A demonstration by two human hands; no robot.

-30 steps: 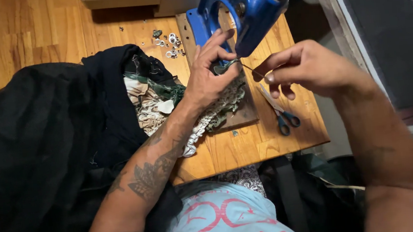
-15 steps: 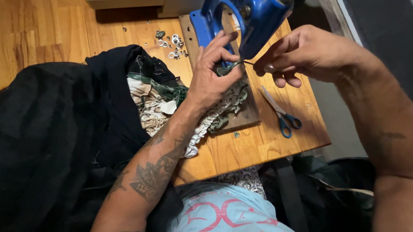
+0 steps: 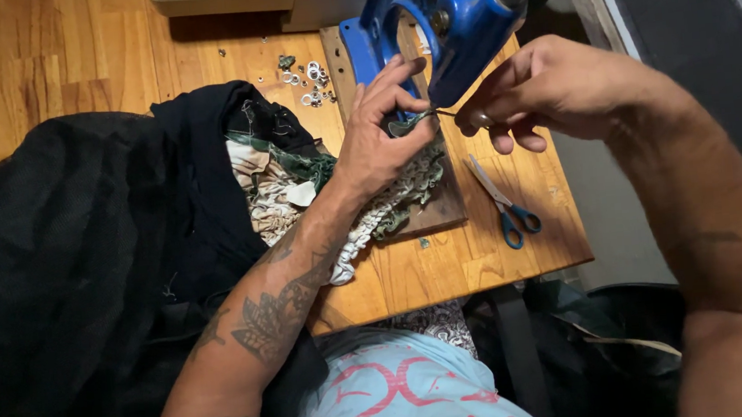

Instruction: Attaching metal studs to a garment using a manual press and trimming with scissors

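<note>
Wooden bench (image 3: 63, 65): at its right edge, the left hand (image 3: 378, 141) pins patterned fabric (image 3: 405, 183) under the blue press (image 3: 453, 22); the right hand (image 3: 549, 90) pinches a thin pin (image 3: 445, 113). Next: precise alignment.

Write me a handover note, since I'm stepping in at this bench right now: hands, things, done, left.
Left hand pins the patterned fabric under the blue press.
Right hand pinches a thin metal tool at the same spot.
Scissors lie to the right, loose eyelets behind, black cloth to the left.
Done: fabric placed.
Left: cannot tell whether an eyelet is set; press not yet worked.
</note>
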